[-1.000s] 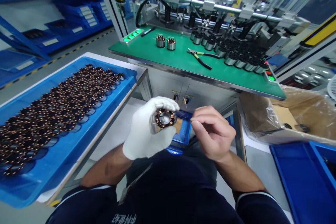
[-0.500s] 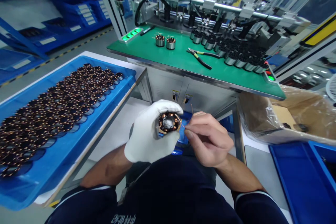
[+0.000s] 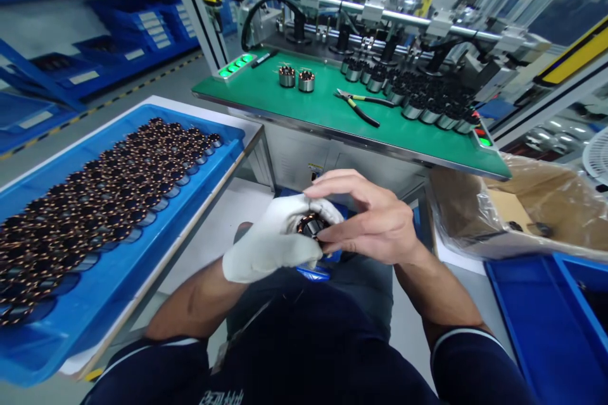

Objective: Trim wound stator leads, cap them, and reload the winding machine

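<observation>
Now my bare right hand (image 3: 380, 221) has come right in! Half a second ago it was pinching a wire strand just beside the work; now its fingers lie against the copper-wound part (image 3: 311, 225), one stretching up over the glove, and I can't see the strand. My gloved left hand (image 3: 270, 237) is wrapped around the part, still clasping it above my lap. So both hands are on the work at once, though whether the right is pinching anything, I can't tell. Out to my left, the blue tray (image 3: 95, 297) looks just as full of wound parts (image 3: 118, 190). Further off, no change on the green bench (image 3: 256, 98): pliers (image 3: 351, 103) lying splayed, two wound pieces (image 3: 287, 76) standing near them.
</observation>
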### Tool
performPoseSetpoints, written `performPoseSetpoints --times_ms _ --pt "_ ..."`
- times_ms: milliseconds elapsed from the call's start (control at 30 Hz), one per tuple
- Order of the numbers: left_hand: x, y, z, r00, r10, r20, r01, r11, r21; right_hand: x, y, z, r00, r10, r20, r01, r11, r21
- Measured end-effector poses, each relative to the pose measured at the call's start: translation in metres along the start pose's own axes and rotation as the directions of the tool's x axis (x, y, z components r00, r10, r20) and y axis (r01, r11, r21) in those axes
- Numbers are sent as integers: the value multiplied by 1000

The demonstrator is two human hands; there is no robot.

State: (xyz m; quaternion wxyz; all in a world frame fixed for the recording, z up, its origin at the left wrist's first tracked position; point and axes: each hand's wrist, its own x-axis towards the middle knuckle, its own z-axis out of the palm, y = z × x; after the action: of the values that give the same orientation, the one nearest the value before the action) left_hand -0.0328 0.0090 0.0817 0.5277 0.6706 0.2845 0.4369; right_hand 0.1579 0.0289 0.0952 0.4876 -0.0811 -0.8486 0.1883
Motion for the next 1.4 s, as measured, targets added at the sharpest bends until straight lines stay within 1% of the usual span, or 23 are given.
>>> performPoseSetpoints --times_ms 67,100,167,233,267,367,467,567,633,700,767,833,900,933,967,1000,1033,1067,1100,1167,1267,1333,1400 --pt "0 -2 -1 999 -14 30 16 999 -51 -1 -7 3 998 -34 -58 26 989 -145" --pt "0 -2 -1 1000 17 7 -16 999 -41 -3 -11 4 995 -51 -84 31 974 -226" --pt "0 -2 1 982 165 -96 -157 984 88 -7 -19 9 988 -79 -130 23 924 -382" --pt "-1 -1 4 923 347 -169 -291 913 287 -11 -28 14 981 -102 -164 1 852 -524" --pt "-2 0 5 892 411 -190 -324 872 367 -13 -31 16 978 -110 -175 -14 812 -584" --pt "-5 0 10 839 498 -219 -341 795 502 -16 -40 22 977 -105 -186 -54 723 -688" --pt "-6 -3 11 825 514 -236 -332 778 534 -16 -41 27 972 -105 -209 -69 725 -685" --pt "-7 -9 11 810 529 -255 -341 777 529 -15 -34 37 948 -113 -297 -89 803 -589" --pt "-7 -14 12 791 546 -275 -368 785 499 -14 -29 45 909 -48 -415 -160 878 -452" --pt "-7 -17 14 777 558 -290 -399 794 459 -14 -24 52 856 70 -512 -250 923 -291" --pt "-7 -18 13 807 515 -290 -415 843 343 -13 -22 54 822 152 -549 -302 933 -194" --pt "-6 -17 7 852 404 -333 -388 914 118 -14 -20 52 821 156 -549 -296 939 -176" --pt "-6 -16 -3 914 194 -356 -240 967 -90 -14 -21 46 843 134 -521 -270 943 -195" --pt "-6 -17 -9 954 64 -293 -116 979 -165 -14 -21 43 857 127 -500 -260 943 -206" --pt "-7 -17 -14 983 -64 -170 27 977 -212 -13 -23 40 872 122 -474 -250 944 -216" --pt "-7 -18 -19 985 -173 -10 167 960 -224 -13 -24 37 889 115 -443 -237 944 -230" --pt "-8 -20 -22 958 -243 150 272 938 -216 -13 -26 35 907 105 -408 -223 942 -252" --pt "-8 -20 -23 926 -267 267 327 921 -211 -12 -27 33 922 94 -376 -211 936 -283" --pt "-8 -21 -23 917 -258 305 332 918 -220 -12 -28 33 933 86 -348 -206 923 -324" --pt "-8 -20 -16 951 -213 223 271 923 -272 -12 -29 33 938 89 -336 -236 873 -426" --pt "-8 -16 -5 991 -135 -23 117 918 -378 -11 -27 34 898 137 -417 -347 803 -484" --pt "-8 -13 -3 988 -39 -148 -28 906 -422 -9 -26 33 866 191 -463 -402 816 -415" --pt "-6 -10 -6 970 54 -238 -168 855 -491 -6 -26 29 859 226 -459 -397 859 -322"
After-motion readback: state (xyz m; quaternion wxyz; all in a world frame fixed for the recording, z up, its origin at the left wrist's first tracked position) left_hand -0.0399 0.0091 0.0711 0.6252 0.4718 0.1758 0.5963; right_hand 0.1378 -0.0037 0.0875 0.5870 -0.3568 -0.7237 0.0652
